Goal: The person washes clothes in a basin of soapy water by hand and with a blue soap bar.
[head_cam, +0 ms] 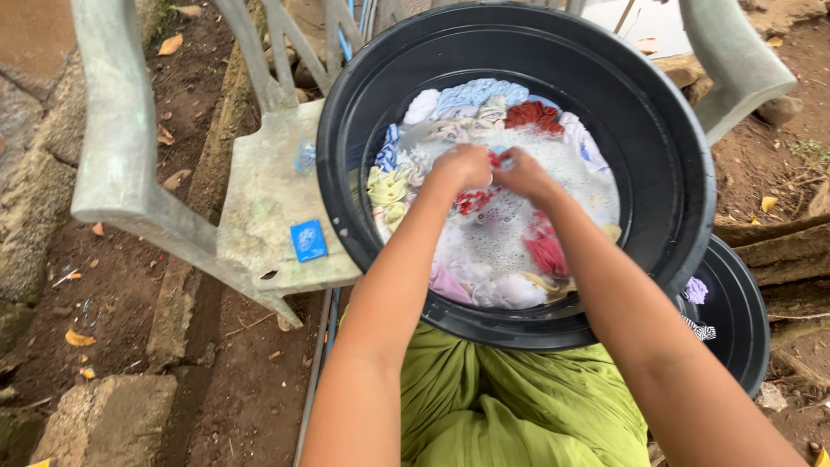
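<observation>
Large tub [657, 130]: black, round, plastic, resting on the seat of a pale plastic chair [259, 199]; deep sloping walls, bare and dark above the waterline.
Tub contents: soapy water [510, 233] with white foam across the middle, packed with soaked laundry.
Laundry at the far rim: light blue cloth [480, 92], a white piece just left of it, a dark red cloth [534, 114] to the right.
Laundry at the left wall: pale yellow cloth [389, 186], with a blue-and-white patterned piece above it.
Laundry near the body: pink-red cloth [546, 251], lavender and white pieces under the foam at the near rim.
Left hand [462, 167]: fingers curled shut, clamped on a small red garment [474, 201] at the centre of the tub, just above the foam.
Right hand [521, 173]: fingers closed on the same red garment, knuckles touching the left hand.
Red garment: bunched between both fists, lower part trailing into the suds.
Second basin [735, 311]: smaller, black, on the ground at the right, partly hidden under the large tub; a lilac cloth and a black-and-white patterned scrap inside.
Chair seat: blue soap bar [308, 239] lying flat left of the tub, well apart from the hands.
Lap: green cloth [510, 406] below the tub's near rim.
Ground: brown dirt [112, 294] with dry leaves and stones.
</observation>
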